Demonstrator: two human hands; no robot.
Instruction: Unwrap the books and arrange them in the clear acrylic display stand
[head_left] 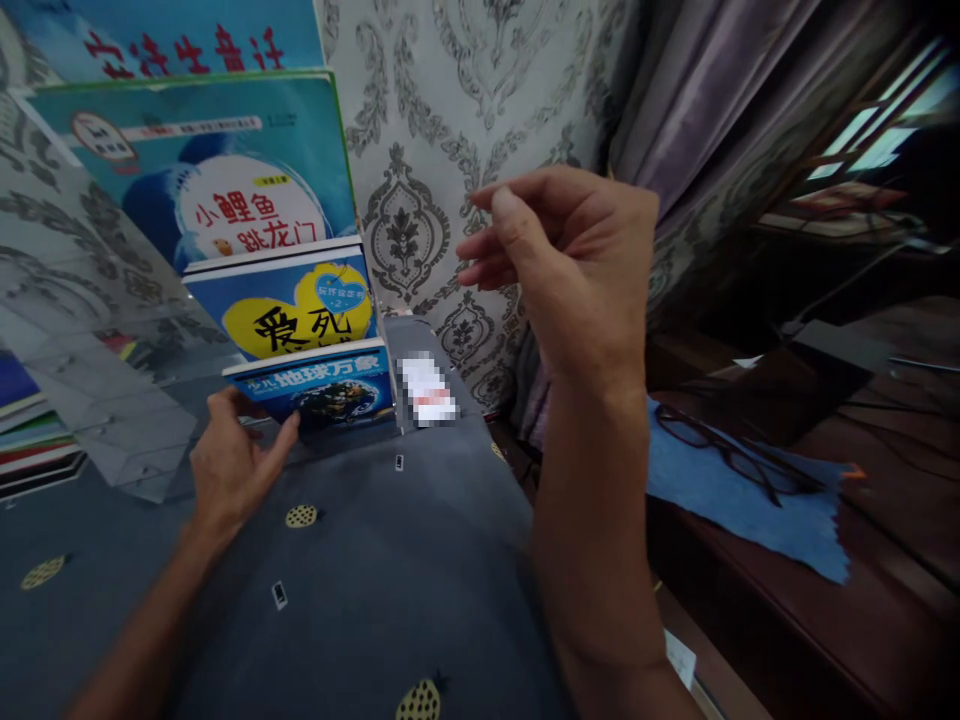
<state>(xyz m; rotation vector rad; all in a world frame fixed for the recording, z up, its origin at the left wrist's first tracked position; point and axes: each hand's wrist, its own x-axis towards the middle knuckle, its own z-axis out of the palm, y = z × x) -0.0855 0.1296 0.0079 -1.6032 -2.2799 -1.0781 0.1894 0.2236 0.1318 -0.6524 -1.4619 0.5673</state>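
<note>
A small blue book with a globe on its cover [330, 392] stands at the front of a stepped row of books. My left hand [234, 462] grips its lower left edge, thumb on the cover and fingers partly hidden behind. Right behind it stands a book with a yellow heart [300, 305]. Farther back are a taller teal book [247, 170] and a light-blue book [172, 25], cut off by the frame's top. My right hand [577, 260] is raised to the right of the books, loosely bent with fingers apart, holding nothing.
The books stand on a grey pineapple-print cloth [360, 560]. Beside them lies a blurred white slip [426, 390]. Clear plastic stands [112, 400] and stacked books [37, 450] are at left. Glasses [735, 455] rest on a blue cloth [690, 480] at right, below a curtain [697, 100].
</note>
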